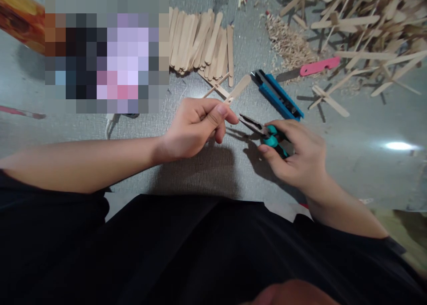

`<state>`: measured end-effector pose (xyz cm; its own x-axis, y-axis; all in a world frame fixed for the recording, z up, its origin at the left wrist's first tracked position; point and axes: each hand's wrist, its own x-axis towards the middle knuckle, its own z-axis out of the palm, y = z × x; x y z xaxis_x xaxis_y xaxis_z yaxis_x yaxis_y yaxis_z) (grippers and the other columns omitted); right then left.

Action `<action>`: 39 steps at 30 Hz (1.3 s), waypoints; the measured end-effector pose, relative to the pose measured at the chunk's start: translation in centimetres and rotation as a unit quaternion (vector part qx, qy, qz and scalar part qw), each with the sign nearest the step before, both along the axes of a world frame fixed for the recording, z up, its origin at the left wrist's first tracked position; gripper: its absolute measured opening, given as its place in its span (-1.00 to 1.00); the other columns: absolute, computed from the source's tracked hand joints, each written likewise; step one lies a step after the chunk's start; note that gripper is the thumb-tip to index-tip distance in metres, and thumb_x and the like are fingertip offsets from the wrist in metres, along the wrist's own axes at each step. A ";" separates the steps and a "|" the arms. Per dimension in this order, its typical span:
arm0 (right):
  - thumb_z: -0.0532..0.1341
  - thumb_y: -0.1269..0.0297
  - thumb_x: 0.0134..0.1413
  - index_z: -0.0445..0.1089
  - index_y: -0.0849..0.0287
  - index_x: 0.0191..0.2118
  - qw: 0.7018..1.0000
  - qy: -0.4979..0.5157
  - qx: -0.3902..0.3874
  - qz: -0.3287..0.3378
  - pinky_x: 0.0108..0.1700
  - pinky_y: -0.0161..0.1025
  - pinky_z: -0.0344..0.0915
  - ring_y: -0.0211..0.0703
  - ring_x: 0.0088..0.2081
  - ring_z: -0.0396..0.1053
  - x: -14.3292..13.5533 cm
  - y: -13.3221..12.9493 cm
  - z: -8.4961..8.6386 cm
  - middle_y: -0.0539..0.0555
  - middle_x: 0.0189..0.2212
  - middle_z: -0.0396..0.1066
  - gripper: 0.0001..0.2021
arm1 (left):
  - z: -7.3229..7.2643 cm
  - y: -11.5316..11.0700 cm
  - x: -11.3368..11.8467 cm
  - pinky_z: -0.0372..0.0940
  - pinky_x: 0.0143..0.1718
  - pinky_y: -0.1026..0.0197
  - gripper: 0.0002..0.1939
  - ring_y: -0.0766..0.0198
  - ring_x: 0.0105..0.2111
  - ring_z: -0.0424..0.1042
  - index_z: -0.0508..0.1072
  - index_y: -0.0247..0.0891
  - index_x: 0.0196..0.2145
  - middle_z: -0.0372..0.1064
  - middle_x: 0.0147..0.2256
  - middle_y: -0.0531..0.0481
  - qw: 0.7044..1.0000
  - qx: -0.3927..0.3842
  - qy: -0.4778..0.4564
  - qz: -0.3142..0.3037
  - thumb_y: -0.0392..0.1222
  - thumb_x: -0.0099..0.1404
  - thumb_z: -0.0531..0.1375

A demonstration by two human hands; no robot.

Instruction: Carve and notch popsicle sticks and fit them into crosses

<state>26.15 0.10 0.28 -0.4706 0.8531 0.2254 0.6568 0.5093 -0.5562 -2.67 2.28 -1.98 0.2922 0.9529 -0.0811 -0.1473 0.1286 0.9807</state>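
1. I have the left hand (195, 129) closed in a pinch, thumb and forefinger clamped on a flat, pale wooden craft stick (240, 87); the stick slants up and away from the fingers, its near end hidden behind them.
2. My right hand (302, 151) is wrapped around needle-nose pliers with teal-and-black handles (269, 138). Their jaws stand slightly apart, tips just beside the left fingertips.
3. Beyond the left hand I see two narrow wooden pieces (215, 86) crossing; I cannot tell whether they are joined to the stick.
4. A blue plastic utility knife (280, 98) crowds my right side: it lies aslant between the stick's tip and the right knuckles, very near both. I cannot tell if it touches the hand.
5. Past it, a pink-handled blade (320, 67) lies beside a mound of pale wood shavings (288, 40).
6. A tangled heap of crossed wooden sticks (363, 22) fills the far right corner, one crossed piece (328, 100) lying at its near edge.
7. Loose flat sticks (191, 40) are packed in a row past the left hand.
8. On my left, a white cable (109, 126) runs out below a blurred patch on the grey textured table (353, 171).
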 end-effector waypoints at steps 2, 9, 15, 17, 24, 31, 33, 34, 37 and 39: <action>0.44 0.12 0.43 0.55 -0.04 0.17 1.000 -0.006 -0.001 0.002 0.01 0.25 0.63 0.32 0.00 0.69 0.1 0.0 0.0 0.21 -0.05 0.69 -0.71 | 0.1 0.0 0.0 0.04 -0.65 0.23 -0.38 0.41 -0.68 0.19 0.68 -0.21 -0.25 0.47 -0.59 0.04 1.000 -0.005 0.008 0.005 0.45 0.56 0.32; 0.39 0.13 0.50 0.55 -0.05 0.18 1.000 -0.015 -0.014 -0.006 0.01 0.23 0.62 0.29 0.01 0.69 0.0 0.1 0.5 0.23 -0.02 0.70 -0.75 | -0.1 0.0 -0.1 0.03 -0.61 0.17 -0.38 0.40 -0.66 0.14 0.68 -0.22 -0.27 0.31 -0.62 0.10 1.000 0.002 0.021 0.005 0.44 0.57 0.30; 0.42 0.02 0.51 0.63 -0.04 0.10 0.996 0.035 -0.077 0.000 -0.14 0.08 0.58 0.12 -0.20 0.69 0.8 0.7 0.9 0.09 -0.17 0.72 -0.78 | 0.8 0.3 -0.7 -0.03 -0.54 0.17 -0.50 0.40 -0.60 0.06 0.68 -0.27 -0.33 0.22 -0.60 0.12 0.994 0.048 0.044 -0.092 0.20 0.59 0.33; 0.44 0.01 0.50 0.65 -0.06 0.09 0.993 0.042 -0.109 0.014 -0.18 0.06 0.57 0.11 -0.24 0.69 1.1 0.9 1.1 0.08 -0.20 0.72 -0.78 | 1.1 0.4 -0.9 -0.05 -0.53 0.17 -0.57 0.40 -0.59 0.04 0.67 -0.27 -0.35 0.20 -0.60 0.11 0.994 0.040 0.032 -0.100 0.09 0.58 0.32; 0.47 -0.04 0.48 0.69 -0.03 0.04 0.982 0.076 -0.171 0.030 -0.25 -0.04 0.53 0.01 -0.32 0.67 1.2 1.2 1.2 0.02 -0.26 0.72 -0.76 | 1.0 0.4 -0.9 -0.05 -0.54 0.18 -0.69 0.35 -0.60 0.06 0.57 -0.18 -0.46 0.11 -0.65 0.11 0.995 -0.010 -0.012 -0.101 -0.09 0.45 0.28; 0.48 -0.18 0.44 0.75 -0.10 0.04 0.961 0.080 -0.262 0.021 -0.23 -0.04 0.58 0.03 -0.28 0.70 1.7 1.3 1.6 0.02 -0.18 0.77 -0.68 | 1.4 0.6 -1.1 0.01 -0.51 0.21 -0.71 0.42 -0.61 0.06 0.57 -0.25 -0.48 0.16 -0.63 0.15 0.988 0.062 0.031 -0.137 -0.28 0.39 0.18; 0.50 -0.17 0.42 0.76 -0.11 0.03 0.953 0.089 -0.290 0.022 -0.22 -0.05 0.57 0.04 -0.24 0.70 1.8 1.4 1.8 0.01 -0.18 0.77 -0.69 | 1.5 0.7 -1.2 0.06 -0.49 0.24 -0.70 0.43 -0.59 0.08 0.58 -0.27 -0.47 0.18 -0.63 0.16 0.984 0.084 0.036 -0.150 -0.31 0.40 0.16; 0.51 -0.15 0.41 0.77 -0.12 0.03 0.948 0.096 -0.301 0.026 -0.22 -0.06 0.56 0.04 -0.23 0.71 1.8 1.4 1.9 0.00 -0.19 0.77 -0.71 | 1.5 0.7 -1.2 0.07 -0.48 0.24 -0.70 0.43 -0.59 0.09 0.58 -0.28 -0.46 0.19 -0.63 0.16 0.983 0.089 0.037 -0.159 -0.31 0.41 0.15; 0.52 -0.13 0.41 0.78 -0.18 0.03 0.939 0.112 -0.323 0.036 -0.24 -0.06 0.53 0.03 -0.24 0.68 1.9 1.7 2.0 -0.03 -0.21 0.76 -0.75 | 1.6 0.8 -1.3 0.03 -0.49 0.23 -0.71 0.42 -0.60 0.08 0.59 -0.28 -0.43 0.18 -0.63 0.15 0.982 0.077 0.047 -0.166 -0.30 0.43 0.16; 0.52 -0.14 0.41 0.79 -0.21 0.03 0.934 0.112 -0.337 0.043 -0.27 -0.07 0.51 0.01 -0.28 0.65 2.0 1.9 2.1 -0.04 -0.24 0.75 -0.76 | 1.6 0.8 -1.3 -0.01 -0.50 0.21 -0.72 0.41 -0.60 0.06 0.60 -0.27 -0.42 0.14 -0.63 0.15 0.983 0.059 0.047 -0.168 -0.28 0.45 0.19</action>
